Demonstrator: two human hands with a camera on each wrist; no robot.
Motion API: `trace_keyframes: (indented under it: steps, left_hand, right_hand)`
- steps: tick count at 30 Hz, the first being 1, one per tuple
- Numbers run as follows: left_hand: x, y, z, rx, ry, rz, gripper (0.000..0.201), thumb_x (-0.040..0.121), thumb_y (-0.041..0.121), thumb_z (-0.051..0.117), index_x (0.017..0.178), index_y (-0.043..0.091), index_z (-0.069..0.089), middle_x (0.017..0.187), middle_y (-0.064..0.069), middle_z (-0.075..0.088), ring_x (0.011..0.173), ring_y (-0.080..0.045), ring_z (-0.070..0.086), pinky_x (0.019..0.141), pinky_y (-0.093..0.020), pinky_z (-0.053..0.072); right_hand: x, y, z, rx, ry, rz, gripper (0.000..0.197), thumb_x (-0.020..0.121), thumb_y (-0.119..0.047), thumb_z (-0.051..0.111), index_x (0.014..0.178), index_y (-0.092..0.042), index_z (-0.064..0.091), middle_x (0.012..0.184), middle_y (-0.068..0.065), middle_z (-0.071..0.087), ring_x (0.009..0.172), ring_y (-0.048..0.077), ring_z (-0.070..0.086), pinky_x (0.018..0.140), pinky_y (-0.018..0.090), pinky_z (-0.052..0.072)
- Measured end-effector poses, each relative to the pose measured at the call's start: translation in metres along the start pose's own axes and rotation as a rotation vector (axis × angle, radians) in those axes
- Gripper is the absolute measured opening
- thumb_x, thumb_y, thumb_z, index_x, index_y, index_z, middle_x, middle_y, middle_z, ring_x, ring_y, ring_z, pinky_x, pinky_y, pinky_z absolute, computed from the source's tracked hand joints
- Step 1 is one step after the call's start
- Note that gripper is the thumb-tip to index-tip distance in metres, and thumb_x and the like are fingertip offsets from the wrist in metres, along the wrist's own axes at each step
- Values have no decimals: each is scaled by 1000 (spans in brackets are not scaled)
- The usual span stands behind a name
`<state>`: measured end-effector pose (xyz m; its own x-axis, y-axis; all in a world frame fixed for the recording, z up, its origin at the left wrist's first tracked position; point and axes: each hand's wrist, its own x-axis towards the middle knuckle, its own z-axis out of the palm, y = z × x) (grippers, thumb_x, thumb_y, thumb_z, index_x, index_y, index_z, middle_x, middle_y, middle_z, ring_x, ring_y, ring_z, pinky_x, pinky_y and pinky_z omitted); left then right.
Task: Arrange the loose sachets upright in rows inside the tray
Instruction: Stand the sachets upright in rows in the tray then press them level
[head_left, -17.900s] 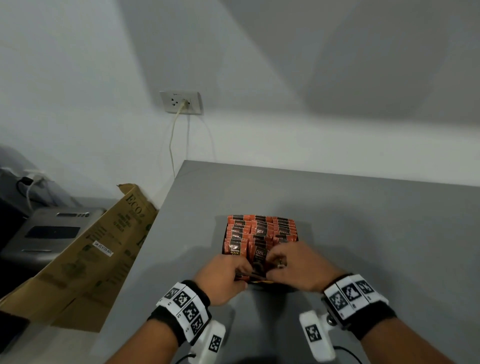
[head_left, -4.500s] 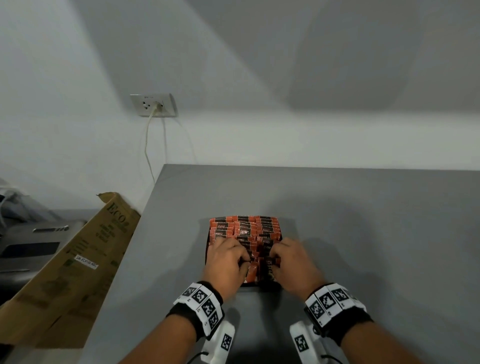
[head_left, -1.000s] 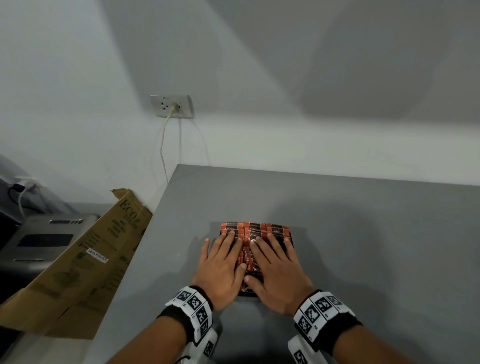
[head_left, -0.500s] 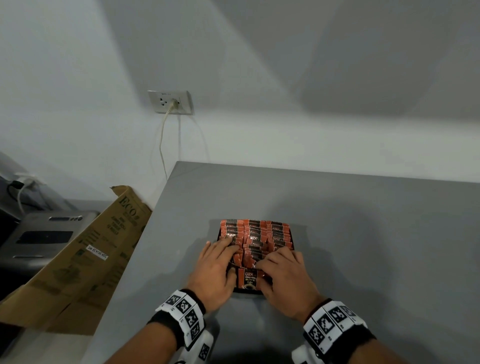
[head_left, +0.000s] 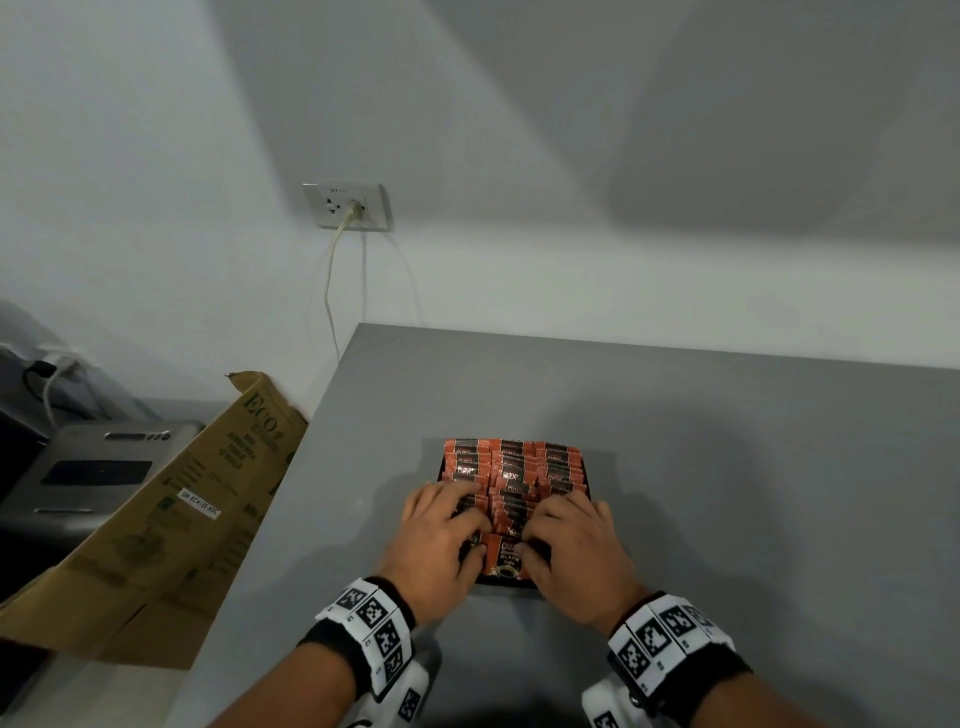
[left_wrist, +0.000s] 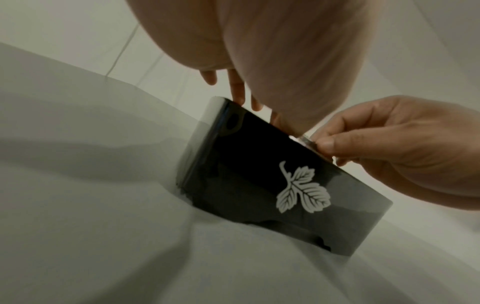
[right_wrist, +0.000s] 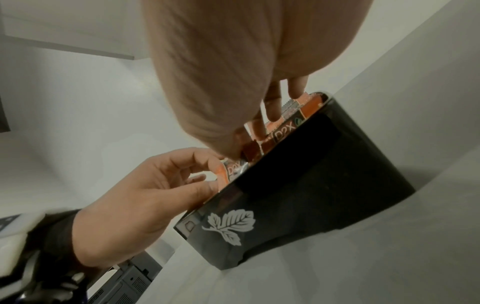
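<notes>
A black tray (head_left: 586, 470) with a white leaf print (left_wrist: 301, 191) stands on the grey table, packed with rows of upright orange-and-black sachets (head_left: 511, 467). Both hands are at its near end. My left hand (head_left: 441, 535) has curled fingers and pinches a sachet (right_wrist: 228, 170) at the near left. My right hand (head_left: 569, 535) pinches a sachet edge (left_wrist: 306, 142) at the near right, its other fingers (right_wrist: 275, 107) resting on sachet tops. Between the hands one sachet (head_left: 506, 558) faces me. The near rows are mostly hidden under the hands.
The grey table (head_left: 753, 493) stretches right and back to the white wall. Past its left edge leans a cardboard box (head_left: 171, 530), beside a grey machine (head_left: 93, 467). A wall socket (head_left: 347, 206) with a hanging cord is behind.
A second ago both hands lay flat on the sachet tops. They have drawn back to the near end, and the fingers have curled onto the front sachets.
</notes>
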<state>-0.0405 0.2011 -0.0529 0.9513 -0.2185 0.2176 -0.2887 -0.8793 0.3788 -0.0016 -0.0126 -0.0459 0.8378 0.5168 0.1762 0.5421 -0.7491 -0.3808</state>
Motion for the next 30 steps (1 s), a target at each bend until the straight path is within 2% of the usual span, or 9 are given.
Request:
trace_keyframes:
  steps: [4,7,11,14,18,21,24,27,30]
  left_hand:
    - [4,-1,-5,-43,27,-21,2,80,28,60,80,29,58,122,10,53,117,-10,42,107,-34,30]
    - [11,-2,-11,-75,38,-76,6,77,25,58,72,26,55,113,11,54,111,-8,42,101,-29,28]
    - [22,-3,-15,23,-68,-116,8,75,30,49,70,26,53,106,13,51,104,-9,42,102,-30,30]
    - [27,-2,-14,79,-116,-120,5,76,32,49,79,29,51,100,14,46,96,-9,41,99,-33,35]
    - [24,-3,-15,87,-158,-125,11,75,34,54,85,30,52,105,14,46,101,-9,42,103,-30,32]
    - [17,0,-16,58,-99,-96,18,72,27,57,89,30,51,99,16,49,98,-7,41,98,-30,37]
    - [10,4,-15,69,-59,-72,31,72,21,59,102,29,58,101,16,58,99,-8,46,91,-26,35]
    - [6,5,-12,88,-71,-76,35,75,20,61,110,27,63,104,14,64,99,-9,52,87,-25,33]
    - [6,4,-9,85,-101,-105,39,79,18,60,118,24,64,109,12,63,102,-10,54,90,-25,34]
  right_hand:
    - [0,2,3,6,-6,6,13,82,-37,59,73,-30,65,92,-19,55,91,7,47,79,25,33]
    - [1,6,2,-3,-28,33,11,79,-35,59,72,-29,63,91,-17,55,92,9,48,79,26,34]
    - [3,4,4,-21,-28,35,8,74,-31,72,72,-28,65,87,-15,57,87,12,53,75,26,38]
    - [3,2,6,-20,-26,45,11,72,-30,74,78,-27,65,88,-14,58,86,14,55,74,27,42]
    - [3,3,0,21,-44,75,22,78,-39,57,94,-27,66,98,-15,58,98,10,50,84,26,38]
    - [4,2,-7,38,-61,80,31,79,-40,51,101,-27,67,103,-16,59,102,8,49,89,26,37]
    - [4,3,-9,40,-114,87,34,78,-34,48,106,-26,67,106,-14,59,104,10,49,90,27,35]
    - [2,9,-7,43,-118,113,29,76,-24,53,102,-24,66,103,-12,60,102,14,53,87,29,38]
    - [2,13,-5,19,-117,114,26,76,-22,59,101,-24,66,103,-11,60,100,15,55,86,29,39]
